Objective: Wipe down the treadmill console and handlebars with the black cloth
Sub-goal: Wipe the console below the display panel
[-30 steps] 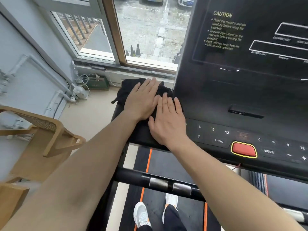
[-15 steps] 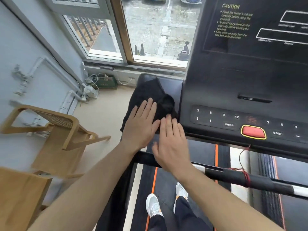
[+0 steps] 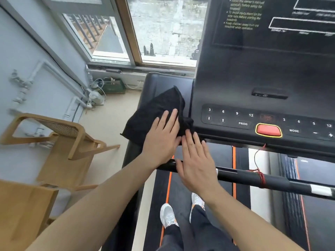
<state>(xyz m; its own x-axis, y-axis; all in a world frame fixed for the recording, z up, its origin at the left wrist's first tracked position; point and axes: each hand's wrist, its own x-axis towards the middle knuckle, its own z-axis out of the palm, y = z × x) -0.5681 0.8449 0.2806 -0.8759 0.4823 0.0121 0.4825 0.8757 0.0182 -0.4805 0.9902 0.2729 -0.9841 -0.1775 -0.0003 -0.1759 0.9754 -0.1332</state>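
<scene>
The black cloth (image 3: pixel 154 113) lies spread on the treadmill's left side handlebar (image 3: pixel 159 80), just left of the console (image 3: pixel 253 77). My left hand (image 3: pixel 161 138) presses flat on the cloth with straight fingers. Beside it, my right hand (image 3: pixel 196 163) lies flat too, its fingertips on the cloth's near right corner by the console's lower left edge, its palm over the front crossbar (image 3: pixel 253 178). The console shows a dark screen, number keys and a red stop button (image 3: pixel 268 130).
A wooden chair (image 3: pixel 59 140) stands left of the treadmill, with another wooden piece (image 3: pixel 21 211) nearer. A window (image 3: pixel 163 29) and wall pipes (image 3: pixel 23 87) lie ahead left. A red cord (image 3: pixel 260 171) hangs from the console to the crossbar. My feet (image 3: pixel 168 214) stand on the belt.
Both hands have drawn the cloth back toward me along the left handlebar, away from the console's upper side. The handlebar's far end now shows bare.
</scene>
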